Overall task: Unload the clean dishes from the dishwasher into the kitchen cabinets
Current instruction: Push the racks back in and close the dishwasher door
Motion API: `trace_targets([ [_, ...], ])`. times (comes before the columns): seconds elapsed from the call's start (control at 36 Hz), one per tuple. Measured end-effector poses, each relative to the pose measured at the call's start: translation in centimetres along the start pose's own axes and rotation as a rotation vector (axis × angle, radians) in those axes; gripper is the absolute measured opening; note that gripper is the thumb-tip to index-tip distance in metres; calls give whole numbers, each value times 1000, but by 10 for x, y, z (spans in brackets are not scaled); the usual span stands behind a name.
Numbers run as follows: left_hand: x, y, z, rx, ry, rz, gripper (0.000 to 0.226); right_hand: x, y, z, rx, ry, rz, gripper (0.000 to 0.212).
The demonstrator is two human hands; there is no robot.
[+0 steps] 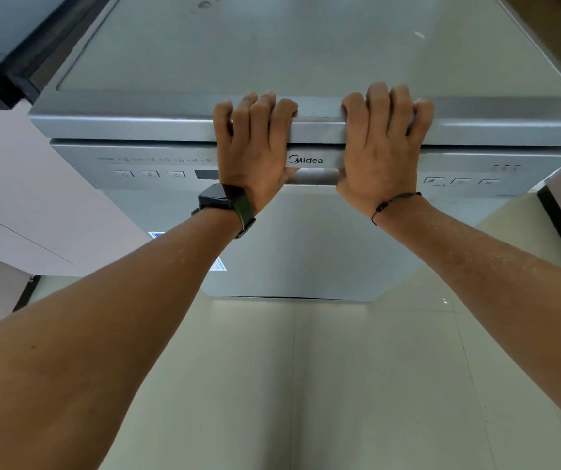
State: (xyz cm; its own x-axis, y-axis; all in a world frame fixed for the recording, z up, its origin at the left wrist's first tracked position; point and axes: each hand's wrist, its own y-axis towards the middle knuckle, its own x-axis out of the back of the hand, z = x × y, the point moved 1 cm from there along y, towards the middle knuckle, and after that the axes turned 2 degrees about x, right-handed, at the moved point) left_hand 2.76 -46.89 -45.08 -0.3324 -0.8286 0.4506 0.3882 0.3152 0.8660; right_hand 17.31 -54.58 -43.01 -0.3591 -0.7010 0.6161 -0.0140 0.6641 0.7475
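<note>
Brushed silver metal, smooth and likely a bit slick: the dishwasher (306,239) stands on the tiled floor (306,385) straight ahead, door shut, Midea badge between my hands. My left hand (255,147) and right hand (384,147) both curl fingers over the top front edge, thumbs down by the recessed handle (311,176). The door should feel stiff, hinged low, with a latch to break; best hold is that recess. Dishes inside not visible. Cabinets (18,205) sit just left.

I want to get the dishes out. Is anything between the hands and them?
Yes: the dishwasher door is shut. The left hand and right hand grip its top edge by the handle recess; no dishes are visible.
</note>
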Motion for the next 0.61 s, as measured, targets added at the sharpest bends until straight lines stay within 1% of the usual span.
trace_targets([
  [0.08, 2, 1, -1, 5, -23, -4, 58, 3, -2, -1, 18, 66, 81, 64],
  [0.19, 11, 1, 0, -28, -74, 21, 76, 7, -3, -5, 70, 128, 126, 71],
  [0.25, 14, 0, 2, -56, -71, 46, 74, 12, -2, -7, 96, 145, 163, 69],
  [0.31, 16, 1, 4, -73, -58, 81, 67, 16, 0, -9, 106, 157, 203, 64],
  [0.39, 19, 3, 5, -68, -70, 135, 60, 20, 3, -7, 129, 105, 242, 62],
  [0.47, 20, 5, 6, -70, -104, 174, 59, 22, 7, -5, 155, 105, 235, 61],
  [0.61, 23, 5, 3, -64, -120, 189, 58, 25, 11, -6, 183, 117, 173, 55],
])
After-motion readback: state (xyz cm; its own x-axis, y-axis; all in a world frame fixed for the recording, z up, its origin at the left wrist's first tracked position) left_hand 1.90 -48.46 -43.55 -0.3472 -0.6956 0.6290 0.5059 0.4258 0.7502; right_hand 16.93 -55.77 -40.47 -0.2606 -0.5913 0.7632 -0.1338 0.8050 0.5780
